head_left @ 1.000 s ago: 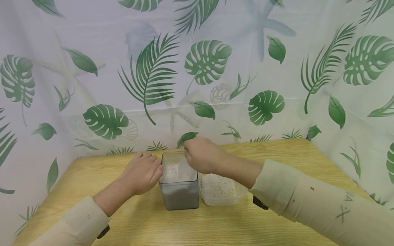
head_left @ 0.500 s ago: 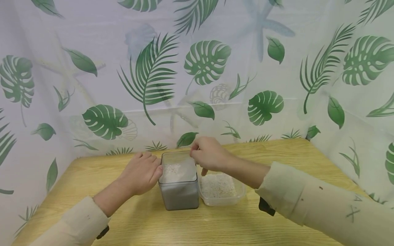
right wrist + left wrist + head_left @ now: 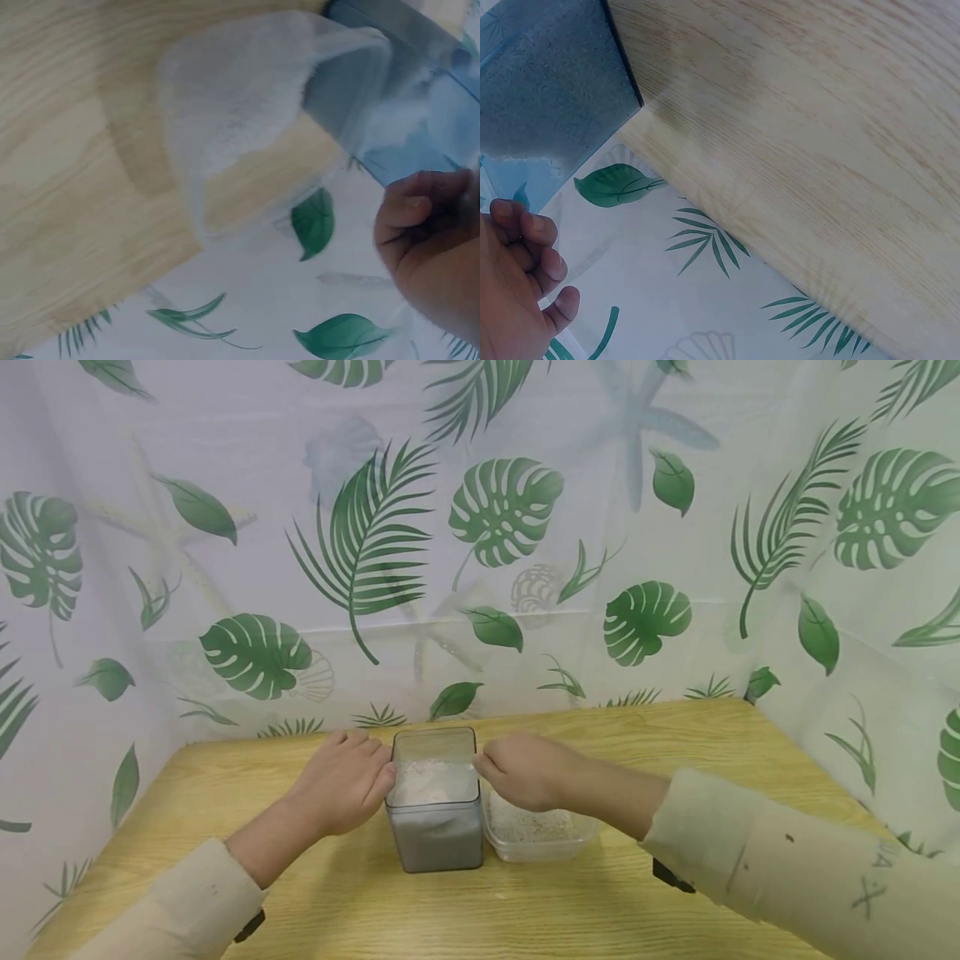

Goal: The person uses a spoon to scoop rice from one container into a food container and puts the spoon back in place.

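A tall, smoky see-through bin (image 3: 441, 842) stands on the table with pale, grain-like material inside. My left hand (image 3: 347, 783) grips its left rim, thumb at the edge; in the left wrist view the fingers (image 3: 546, 225) curl beside the bin's wall. At the right rim is my right hand (image 3: 531, 770), fingers curled on a translucent plastic piece, mostly hidden, its kind unclear. A low clear tub (image 3: 543, 850) stands right of the bin, holding pale grains (image 3: 528, 822), partly covered by that hand. The right wrist view shows the tub's grains (image 3: 247, 112) heaped toward one side.
The wood-grain table (image 3: 315, 893) runs back to a white curtain (image 3: 525, 652) printed with green leaves. More curtain closes off both sides. The bin and tub stand close together near the middle of the table.
My right hand has moved right and slightly down, from over the bin to its right rim, above the tub. The left hand stays at the bin's left rim.
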Demonstrator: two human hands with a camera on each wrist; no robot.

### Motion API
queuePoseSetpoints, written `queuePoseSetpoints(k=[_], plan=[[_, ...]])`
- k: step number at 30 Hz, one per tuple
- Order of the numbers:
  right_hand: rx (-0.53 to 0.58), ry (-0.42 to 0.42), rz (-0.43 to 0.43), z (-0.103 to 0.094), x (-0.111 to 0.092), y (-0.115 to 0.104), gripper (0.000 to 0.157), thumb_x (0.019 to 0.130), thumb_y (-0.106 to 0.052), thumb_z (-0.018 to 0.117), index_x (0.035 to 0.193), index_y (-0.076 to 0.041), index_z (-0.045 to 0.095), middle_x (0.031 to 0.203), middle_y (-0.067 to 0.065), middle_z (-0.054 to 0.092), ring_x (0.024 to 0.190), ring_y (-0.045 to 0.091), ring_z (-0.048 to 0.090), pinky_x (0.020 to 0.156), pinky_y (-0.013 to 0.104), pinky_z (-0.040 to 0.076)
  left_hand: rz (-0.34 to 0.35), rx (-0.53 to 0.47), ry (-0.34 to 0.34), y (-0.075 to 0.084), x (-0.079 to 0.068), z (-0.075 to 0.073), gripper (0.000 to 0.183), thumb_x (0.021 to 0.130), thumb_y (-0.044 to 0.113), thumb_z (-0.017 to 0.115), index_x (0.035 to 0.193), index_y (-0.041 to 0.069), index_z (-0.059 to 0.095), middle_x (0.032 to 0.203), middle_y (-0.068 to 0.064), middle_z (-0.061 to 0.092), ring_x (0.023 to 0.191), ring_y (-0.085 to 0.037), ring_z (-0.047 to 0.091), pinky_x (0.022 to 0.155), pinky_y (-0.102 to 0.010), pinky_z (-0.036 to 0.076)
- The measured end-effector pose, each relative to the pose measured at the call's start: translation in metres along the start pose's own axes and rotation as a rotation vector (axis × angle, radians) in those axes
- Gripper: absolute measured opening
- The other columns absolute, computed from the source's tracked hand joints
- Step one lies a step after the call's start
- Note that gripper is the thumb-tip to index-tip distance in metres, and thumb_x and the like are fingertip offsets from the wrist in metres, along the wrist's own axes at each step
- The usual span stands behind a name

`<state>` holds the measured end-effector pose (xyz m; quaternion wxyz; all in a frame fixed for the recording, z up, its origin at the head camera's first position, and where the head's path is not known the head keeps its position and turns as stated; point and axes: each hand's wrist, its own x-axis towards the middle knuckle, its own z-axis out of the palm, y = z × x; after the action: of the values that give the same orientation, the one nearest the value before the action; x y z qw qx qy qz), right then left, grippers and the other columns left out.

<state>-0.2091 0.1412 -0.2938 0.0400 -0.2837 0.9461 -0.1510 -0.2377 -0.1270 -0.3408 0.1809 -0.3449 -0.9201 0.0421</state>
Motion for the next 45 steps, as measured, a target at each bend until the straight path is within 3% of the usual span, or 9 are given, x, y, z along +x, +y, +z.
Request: queuePoseSetpoints(k=[4, 9, 18, 35, 42, 45], plan=[[0.009, -0.010, -0.069, 0.007, -0.003, 0.009, 0.037, 0.107, -0.031, 0.040, 0.076, -0.014, 0.053, 0.067, -0.003, 0.048, 0.064, 0.012, 0.047, 0.067, 0.032, 0.042, 0.006, 0.003, 0.010, -0.001, 0.000, 0.000, 0.031, 0.100, 0.026, 0.035, 0.085, 0.012, 0.058, 0.087, -0.005, 0.062, 0.096, -0.028, 0.057, 0.086, -0.044, 0.041], [-0.068, -0.025, -0.155, 0.006, -0.002, 0.016, 0.035, 0.105, -0.038, 0.045, 0.080, -0.016, 0.052, 0.068, -0.005, 0.048, 0.062, 0.010, 0.045, 0.061, 0.028, 0.040, 0.000, 0.000, 0.003, 0.000, -0.001, 0.000, 0.032, 0.100, 0.026, 0.036, 0.090, 0.010, 0.061, 0.092, -0.006, 0.064, 0.099, -0.029, 0.057, 0.088, -0.045, 0.041], [-0.109, 0.050, -0.271, 0.010, -0.005, 0.024, 0.037, 0.105, -0.036, 0.046, 0.075, -0.016, 0.051, 0.064, -0.008, 0.045, 0.058, 0.007, 0.042, 0.060, 0.027, 0.040, 0.006, 0.002, 0.007, 0.000, 0.000, 0.000, 0.036, 0.101, 0.027, 0.034, 0.097, 0.007, 0.065, 0.097, -0.007, 0.067, 0.102, -0.029, 0.058, 0.090, -0.046, 0.041], [-0.138, 0.103, -0.279, 0.001, -0.011, 0.023, 0.037, 0.105, -0.036, 0.045, 0.074, -0.018, 0.049, 0.063, -0.008, 0.044, 0.057, 0.007, 0.041, 0.058, 0.026, 0.039, 0.012, 0.005, 0.010, 0.000, 0.001, 0.001, 0.036, 0.101, 0.026, 0.034, 0.094, 0.008, 0.064, 0.094, -0.008, 0.066, 0.100, -0.029, 0.058, 0.088, -0.046, 0.041], [-0.135, 0.122, -0.275, -0.010, -0.015, 0.025, 0.038, 0.106, -0.034, 0.044, 0.071, -0.017, 0.047, 0.062, -0.008, 0.039, 0.056, 0.007, 0.034, 0.057, 0.025, 0.035, 0.012, -0.006, 0.011, 0.000, 0.000, 0.000, 0.038, 0.101, 0.025, 0.035, 0.101, 0.005, 0.066, 0.100, -0.009, 0.068, 0.104, -0.031, 0.059, 0.091, -0.047, 0.042], [-0.120, 0.117, -0.251, -0.013, -0.018, 0.027, 0.039, 0.106, -0.033, 0.044, 0.071, -0.018, 0.045, 0.062, -0.008, 0.037, 0.056, 0.007, 0.032, 0.057, 0.025, 0.033, 0.012, -0.008, 0.011, 0.000, 0.000, 0.001, 0.036, 0.101, 0.025, 0.034, 0.096, 0.007, 0.065, 0.096, -0.008, 0.067, 0.101, -0.030, 0.059, 0.090, -0.047, 0.042]])
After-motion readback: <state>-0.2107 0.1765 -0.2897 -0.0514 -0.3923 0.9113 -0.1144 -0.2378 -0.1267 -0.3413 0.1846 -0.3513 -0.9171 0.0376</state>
